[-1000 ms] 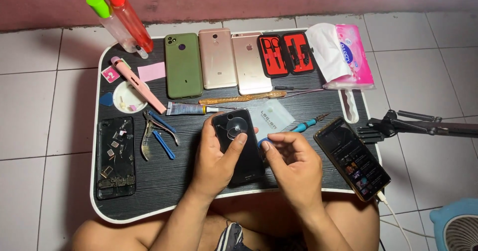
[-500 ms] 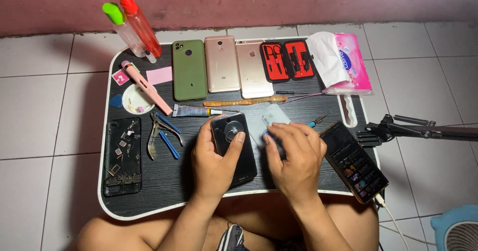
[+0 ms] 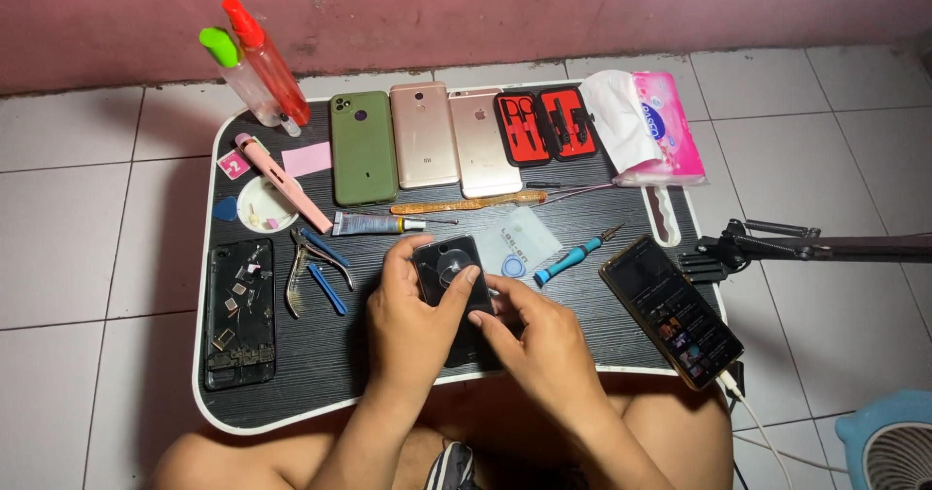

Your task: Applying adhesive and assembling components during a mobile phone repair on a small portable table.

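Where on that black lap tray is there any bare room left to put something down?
Bare tray lies along the near edge, between the opened phone and the left hand. A smaller patch sits between the right hand and the lit phone. The far row of phones and tool case is crowded.

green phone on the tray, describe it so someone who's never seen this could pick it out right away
Start at the black lap tray on the tiled floor and follow its far edge, where three phones lie face down side by side. The green phone is the leftmost, next to the two spray bottles. It alone is olive green; the two phones to its right are pinkish gold.
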